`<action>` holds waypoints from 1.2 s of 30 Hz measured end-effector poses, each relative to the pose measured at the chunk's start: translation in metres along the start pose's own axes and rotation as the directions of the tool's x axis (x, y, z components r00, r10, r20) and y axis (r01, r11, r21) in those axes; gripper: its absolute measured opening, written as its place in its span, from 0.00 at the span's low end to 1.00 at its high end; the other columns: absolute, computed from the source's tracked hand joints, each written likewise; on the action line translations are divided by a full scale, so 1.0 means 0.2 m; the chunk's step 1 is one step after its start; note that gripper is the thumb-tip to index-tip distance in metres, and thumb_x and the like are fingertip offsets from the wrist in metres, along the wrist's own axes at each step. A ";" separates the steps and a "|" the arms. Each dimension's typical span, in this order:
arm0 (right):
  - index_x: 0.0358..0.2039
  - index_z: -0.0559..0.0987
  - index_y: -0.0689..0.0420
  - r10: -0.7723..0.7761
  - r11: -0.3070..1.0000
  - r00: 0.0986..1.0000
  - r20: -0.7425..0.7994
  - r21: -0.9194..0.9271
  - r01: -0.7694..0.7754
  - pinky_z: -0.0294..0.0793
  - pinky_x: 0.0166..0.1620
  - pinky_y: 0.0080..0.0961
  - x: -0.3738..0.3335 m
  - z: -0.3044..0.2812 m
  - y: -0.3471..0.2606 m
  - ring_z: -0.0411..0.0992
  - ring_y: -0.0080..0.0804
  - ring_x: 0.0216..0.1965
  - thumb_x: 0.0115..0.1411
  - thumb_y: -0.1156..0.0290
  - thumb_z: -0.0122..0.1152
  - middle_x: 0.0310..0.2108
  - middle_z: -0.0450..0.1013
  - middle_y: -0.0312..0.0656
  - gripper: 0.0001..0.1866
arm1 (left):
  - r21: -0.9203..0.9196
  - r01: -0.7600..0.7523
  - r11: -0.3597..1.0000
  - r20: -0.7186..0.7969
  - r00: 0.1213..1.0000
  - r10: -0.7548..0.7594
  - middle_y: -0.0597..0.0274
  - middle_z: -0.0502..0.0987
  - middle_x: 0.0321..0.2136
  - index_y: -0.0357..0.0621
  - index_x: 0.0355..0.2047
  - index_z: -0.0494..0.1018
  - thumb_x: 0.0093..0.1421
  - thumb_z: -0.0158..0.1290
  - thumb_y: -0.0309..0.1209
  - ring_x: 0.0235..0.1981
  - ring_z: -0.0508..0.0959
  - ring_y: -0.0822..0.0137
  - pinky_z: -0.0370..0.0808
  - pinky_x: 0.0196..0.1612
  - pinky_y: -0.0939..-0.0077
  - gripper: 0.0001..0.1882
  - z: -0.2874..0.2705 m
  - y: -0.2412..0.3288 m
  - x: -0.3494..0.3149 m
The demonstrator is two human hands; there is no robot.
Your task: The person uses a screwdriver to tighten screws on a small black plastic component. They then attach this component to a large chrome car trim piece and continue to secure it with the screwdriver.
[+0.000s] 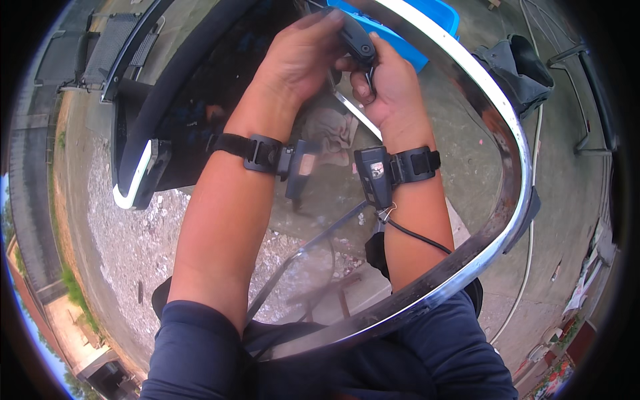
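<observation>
Near the top centre, my left hand (pixel 300 57) is closed, thumb on top, around a dark grey curved piece (pixel 358 41) with a round screw at its end, like the handle of a folding tool. My right hand (pixel 393 83) is closed beside it, its fingers curled on a thin dark metal part (pixel 370 79) below that screw. The exact kind of the piece cannot be made out. Both hands are inside the loop of a chrome tube frame (pixel 517 133), which curves round my right arm and back toward my body. A black padded or mesh panel (pixel 193 80) lies left of my left forearm.
A blue plastic bin (pixel 440 13) stands beyond my hands, and a dark grey bag or bucket (pixel 517 70) sits at the far right. Pale crumpled cloth (pixel 330 130) lies on the concrete below. A hose (pixel 527 267) runs along the right; gravelly debris (pixel 127 247) covers ground at left.
</observation>
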State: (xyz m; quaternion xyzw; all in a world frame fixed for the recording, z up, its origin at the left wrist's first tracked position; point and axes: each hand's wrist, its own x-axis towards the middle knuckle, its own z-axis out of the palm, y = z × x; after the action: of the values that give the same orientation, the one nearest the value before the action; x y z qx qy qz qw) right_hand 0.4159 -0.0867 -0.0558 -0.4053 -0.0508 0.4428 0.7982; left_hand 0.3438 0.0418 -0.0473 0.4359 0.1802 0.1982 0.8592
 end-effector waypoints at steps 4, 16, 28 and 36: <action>0.38 0.76 0.62 -0.347 0.854 0.938 -0.006 -0.416 0.313 0.55 0.17 0.17 0.00 -0.04 0.03 0.61 0.21 0.13 0.69 0.53 0.51 0.22 0.71 0.40 0.21 | 0.040 -0.028 0.999 -0.129 0.991 0.033 0.60 0.81 0.32 0.38 0.38 0.77 0.62 0.58 0.28 0.33 0.80 0.67 0.77 0.35 0.72 0.07 0.11 0.03 -0.01; 0.38 0.76 0.62 0.097 0.894 0.984 0.150 0.421 -0.152 0.53 0.16 0.17 0.01 -0.06 -0.10 0.58 0.20 0.12 0.69 0.60 0.47 0.27 0.77 0.45 0.17 | -0.142 0.013 0.990 -0.048 0.999 -0.020 0.61 0.80 0.35 0.39 0.42 0.77 0.63 0.57 0.32 0.35 0.79 0.65 0.76 0.39 0.71 0.11 0.08 0.02 0.01; 0.41 0.78 0.59 -0.076 0.995 0.994 -0.073 -0.075 0.070 0.53 0.16 0.17 0.04 -0.08 0.00 0.60 0.18 0.12 0.67 0.61 0.54 0.23 0.73 0.38 0.14 | 0.209 0.031 0.977 -0.240 0.971 0.021 0.65 0.81 0.33 0.42 0.37 0.79 0.60 0.60 0.33 0.32 0.78 0.70 0.70 0.32 0.75 0.09 0.15 -0.01 0.02; 0.47 0.76 0.61 -0.265 0.879 0.964 -0.035 -0.421 0.226 0.56 0.17 0.17 -0.01 -0.07 0.00 0.63 0.19 0.15 0.66 0.54 0.57 0.26 0.72 0.38 0.22 | 0.196 0.020 0.980 -0.115 0.993 0.003 0.64 0.81 0.33 0.41 0.38 0.79 0.60 0.60 0.33 0.33 0.78 0.70 0.71 0.33 0.74 0.10 0.07 -0.01 0.02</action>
State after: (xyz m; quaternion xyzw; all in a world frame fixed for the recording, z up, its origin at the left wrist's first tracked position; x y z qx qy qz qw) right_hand 0.4207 -0.0957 -0.0653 -0.5748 -0.1575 0.2982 0.7456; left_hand 0.3542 0.0324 -0.0412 0.5060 0.2497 0.2003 0.8009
